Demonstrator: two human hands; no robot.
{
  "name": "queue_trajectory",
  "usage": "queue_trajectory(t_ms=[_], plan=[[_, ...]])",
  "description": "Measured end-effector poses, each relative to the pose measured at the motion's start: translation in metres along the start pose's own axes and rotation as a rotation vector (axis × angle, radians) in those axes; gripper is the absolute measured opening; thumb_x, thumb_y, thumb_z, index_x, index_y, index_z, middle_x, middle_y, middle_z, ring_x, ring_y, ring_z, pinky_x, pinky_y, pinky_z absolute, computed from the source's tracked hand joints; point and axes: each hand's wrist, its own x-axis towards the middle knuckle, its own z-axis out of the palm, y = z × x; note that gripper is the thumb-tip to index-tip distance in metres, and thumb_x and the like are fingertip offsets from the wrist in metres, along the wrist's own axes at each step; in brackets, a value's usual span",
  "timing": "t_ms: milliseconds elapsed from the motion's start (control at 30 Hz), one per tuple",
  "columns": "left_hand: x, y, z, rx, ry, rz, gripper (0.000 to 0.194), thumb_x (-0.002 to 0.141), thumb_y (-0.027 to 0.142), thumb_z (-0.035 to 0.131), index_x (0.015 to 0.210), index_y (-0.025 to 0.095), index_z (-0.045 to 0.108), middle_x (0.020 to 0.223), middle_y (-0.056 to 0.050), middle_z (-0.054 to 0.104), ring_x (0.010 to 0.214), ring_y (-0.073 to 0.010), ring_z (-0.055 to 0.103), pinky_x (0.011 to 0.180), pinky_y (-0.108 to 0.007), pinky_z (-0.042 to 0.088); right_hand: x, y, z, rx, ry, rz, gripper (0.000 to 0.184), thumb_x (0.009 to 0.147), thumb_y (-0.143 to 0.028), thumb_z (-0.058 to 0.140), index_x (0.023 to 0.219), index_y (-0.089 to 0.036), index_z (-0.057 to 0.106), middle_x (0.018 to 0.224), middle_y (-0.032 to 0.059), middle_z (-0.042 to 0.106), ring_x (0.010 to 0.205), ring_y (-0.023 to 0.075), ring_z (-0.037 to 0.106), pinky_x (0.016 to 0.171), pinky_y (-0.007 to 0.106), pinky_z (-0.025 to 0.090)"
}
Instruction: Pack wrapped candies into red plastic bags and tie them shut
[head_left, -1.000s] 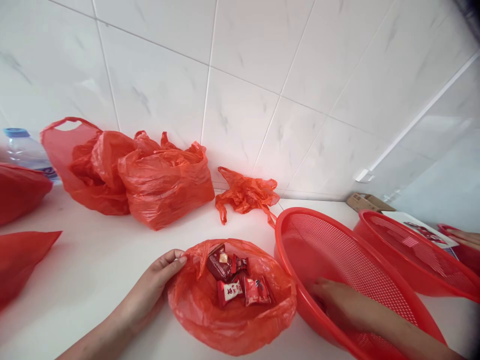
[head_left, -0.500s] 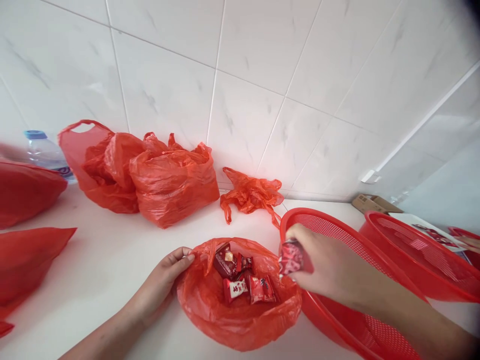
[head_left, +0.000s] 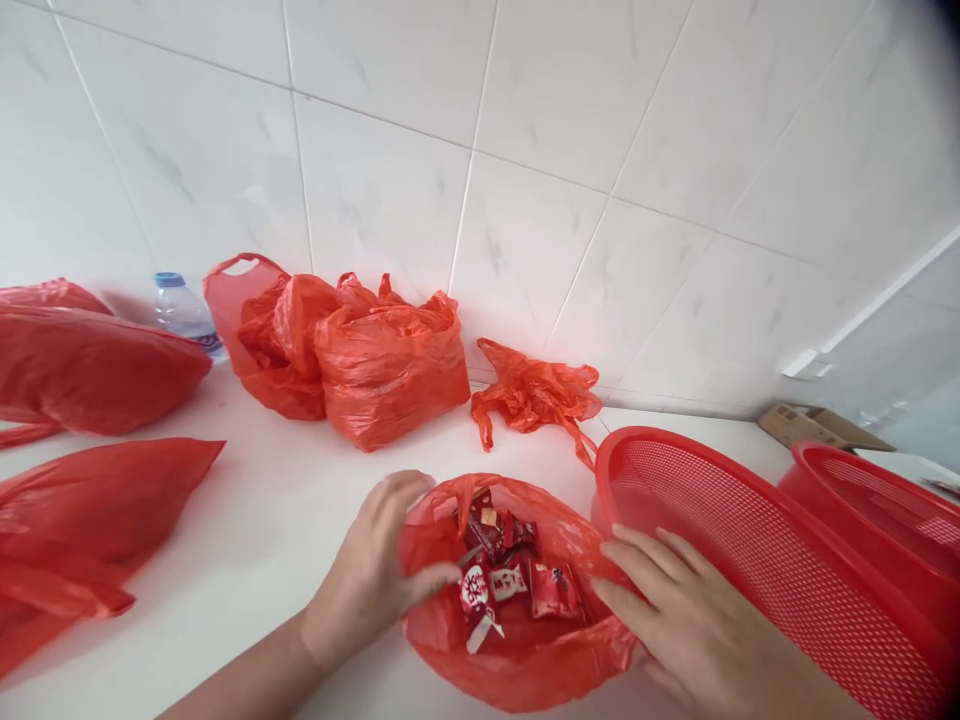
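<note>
An open red plastic bag (head_left: pixel 517 680) stands on the white counter with several small wrapped snacks in it. Among them are a red packet (head_left: pixel 555 592), a white-fronted packet (head_left: pixel 508 582) and a dark red and white packet (head_left: pixel 475 592). My left hand (head_left: pixel 375 575) is at the bag's left side, thumb stretched over the rim and fingers apart, a little blurred. On the other side, my right hand (head_left: pixel 686 610) has its fingers extended against the bag's right rim, holding nothing.
A red mesh basket (head_left: pixel 720 480) stands right of the bag, a second red basket (head_left: pixel 862 490) beyond it. Filled red bags (head_left: pixel 390 370) and a crumpled bag (head_left: pixel 536 390) lie along the tiled wall. A water bottle (head_left: pixel 184 315) and more red bags (head_left: pixel 97 370) are left.
My right hand has let go of the packet, and another packet now lies in the bag. My left hand has loosened from the rim and spread. The view has shifted left.
</note>
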Motion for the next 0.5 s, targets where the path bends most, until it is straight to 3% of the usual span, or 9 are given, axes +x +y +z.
queue_trajectory(t_ms=[67,133,200,333,433,500], plan=[[0.000,0.002,-0.001,0.260,-0.100,0.202,0.044,0.076,0.026,0.070,0.118,0.028,0.057,0.137,-0.012,0.051,0.131,-0.0362,0.039,0.109,-0.050,0.025,0.003,0.002,0.001,0.025,0.035,0.031,0.022,0.067,-0.008,0.052,0.077,-0.023,0.065,0.096,0.0050,0.070,0.096,0.0270,0.062,0.086,0.045,0.047],[0.004,0.003,-0.001,0.438,-0.138,0.211,0.031,0.082,0.013,0.057,0.110,0.025,0.062,0.145,-0.014,0.043,0.137,-0.0381,0.029,0.109,-0.056,0.019,0.008,0.005,-0.004,0.038,0.072,0.073,0.026,0.071,-0.006,0.044,0.073,-0.023,0.064,0.088,0.0053,0.070,0.086,0.0241,0.063,0.079,0.040,0.050],[0.010,0.002,-0.004,0.524,-0.133,0.157,0.025,0.081,0.007,0.048,0.094,0.020,0.065,0.142,-0.017,0.046,0.138,-0.0405,0.028,0.105,-0.058,0.023,0.010,0.005,-0.015,0.025,0.142,0.138,0.032,0.078,-0.005,0.038,0.083,-0.022,0.065,0.089,0.0061,0.070,0.081,0.0227,0.064,0.069,0.036,0.051],[0.026,0.014,-0.016,0.346,-0.111,0.081,0.018,0.081,0.013,0.051,0.072,0.022,0.063,0.113,-0.013,0.064,0.117,-0.0357,0.051,0.093,-0.047,0.038,0.011,-0.008,-0.031,0.188,0.326,0.467,0.021,0.087,-0.022,0.045,0.098,-0.027,0.062,0.092,0.0023,0.071,0.080,0.0205,0.067,0.069,0.032,0.052],[0.039,0.040,-0.029,0.110,0.029,-0.017,0.007,0.080,0.022,0.060,0.074,0.023,0.061,0.106,-0.007,0.064,0.098,-0.0271,0.058,0.083,-0.037,0.042,0.019,-0.027,-0.033,0.441,0.461,0.761,0.016,0.084,-0.036,0.053,0.092,-0.029,0.066,0.087,0.0001,0.072,0.076,0.0202,0.067,0.071,0.030,0.054],[0.046,0.063,-0.037,-0.007,0.066,-0.048,0.006,0.081,0.027,0.061,0.077,0.023,0.060,0.103,-0.004,0.064,0.092,-0.0230,0.059,0.081,-0.033,0.042,0.029,-0.037,-0.032,0.628,0.510,0.869,0.020,0.082,-0.043,0.057,0.088,-0.028,0.068,0.086,0.0008,0.073,0.076,0.0209,0.068,0.068,0.029,0.055]])
